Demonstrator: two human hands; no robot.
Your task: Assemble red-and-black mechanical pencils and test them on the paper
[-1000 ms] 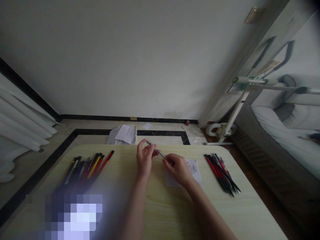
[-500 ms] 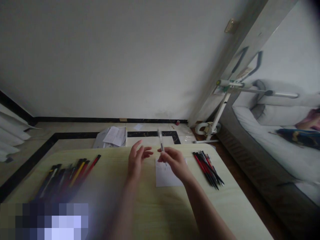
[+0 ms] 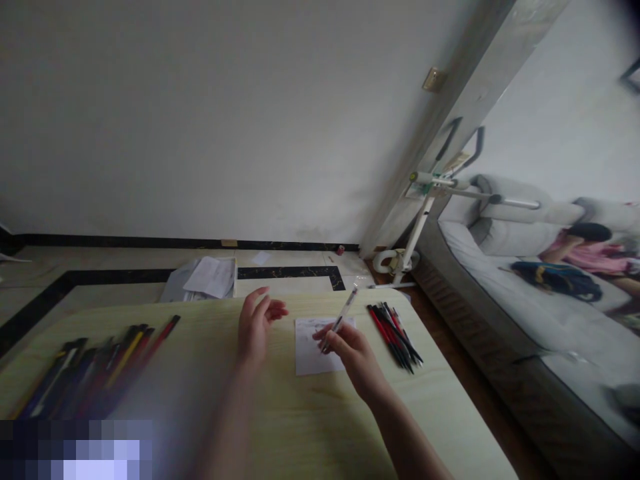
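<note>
My right hand [image 3: 353,348] grips a slim clear pen [image 3: 346,308], its upper end slanting up to the right. Beneath that hand lies a white sheet of paper [image 3: 310,360] with dark scribbles near its top edge. The pen's lower tip is close to the paper; I cannot tell whether they touch. Left of the sheet, my left hand [image 3: 257,327] hovers over the table with its fingers loosely apart and nothing in them. Several red and black pens [image 3: 395,337] lie bunched right of the paper. A larger row of mixed pens [image 3: 115,360] sits at the left, partly blurred.
The pale wooden table [image 3: 300,427] has its far edge near a stack of papers [image 3: 213,277] beyond it. White exercise equipment [image 3: 417,230] stands behind the right corner. On a grey sofa [image 3: 505,293] at the right is a person in pink [image 3: 595,257].
The pen has turned from nearly upright to slanting right, and my right hand has lowered toward the paper. My left hand stays empty. The whole view has swung to the right.
</note>
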